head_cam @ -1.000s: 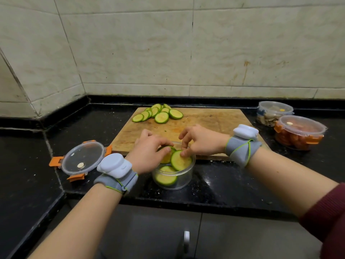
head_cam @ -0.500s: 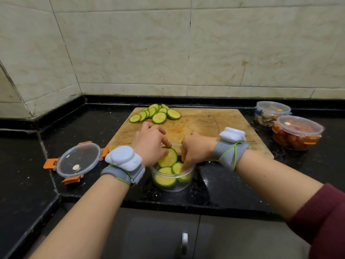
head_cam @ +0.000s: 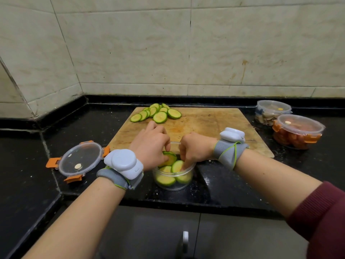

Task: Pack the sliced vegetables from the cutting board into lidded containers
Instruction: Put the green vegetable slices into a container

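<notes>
A clear round container stands on the black counter just in front of the wooden cutting board. Several zucchini slices lie in it. My left hand holds a zucchini slice at the container's rim, fingers curled over it. My right hand reaches into the container with curled fingertips on an upright slice. Several more slices lie in a pile at the board's far left corner. The container's lid, clear with orange clips, lies on the counter to the left.
Two closed containers stand at the right: one with orange clips and a blue-clipped one behind it. The tiled wall runs along the back and left. The counter edge lies just below the open container, with a cabinet handle underneath.
Both hands have lowered their slices from above the rim into the container. The right hand's slice went down inside; the left hand's slice now sits at the rim.
</notes>
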